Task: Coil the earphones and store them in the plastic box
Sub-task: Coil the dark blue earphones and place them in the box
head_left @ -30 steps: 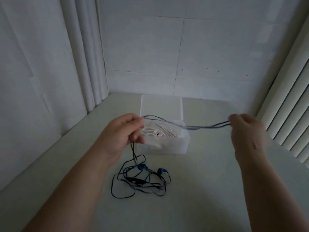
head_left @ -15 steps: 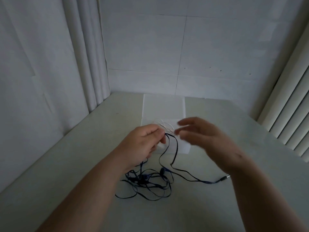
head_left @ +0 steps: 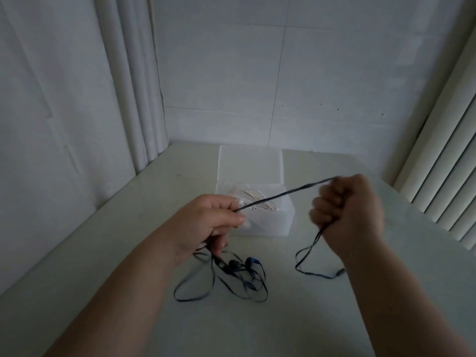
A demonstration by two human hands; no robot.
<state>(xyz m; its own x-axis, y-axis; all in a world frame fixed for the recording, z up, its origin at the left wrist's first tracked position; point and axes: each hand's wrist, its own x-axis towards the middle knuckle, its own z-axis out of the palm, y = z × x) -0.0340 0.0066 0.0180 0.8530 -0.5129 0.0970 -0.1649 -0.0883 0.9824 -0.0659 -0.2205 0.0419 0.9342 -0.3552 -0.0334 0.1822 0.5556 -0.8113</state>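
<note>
- Two hands work in my head view: my left hand (head_left: 213, 222) pinches the dark earphones (head_left: 280, 195), and my right hand (head_left: 350, 215) has its fingers (head_left: 324, 207) curled tight round the same cord.
- The cord runs taut between them, over the plastic box (head_left: 265, 225).
- Its remaining loops and buds lie tangled on the worktop (head_left: 128, 240), near side of the box, under my left hand.
- White cable (head_left: 252, 199) sits inside the box.

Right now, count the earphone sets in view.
2. Dark earphones held by left hand and right hand, trailing onto the table; white earphones in the plastic box, possibly hiding more.
</note>
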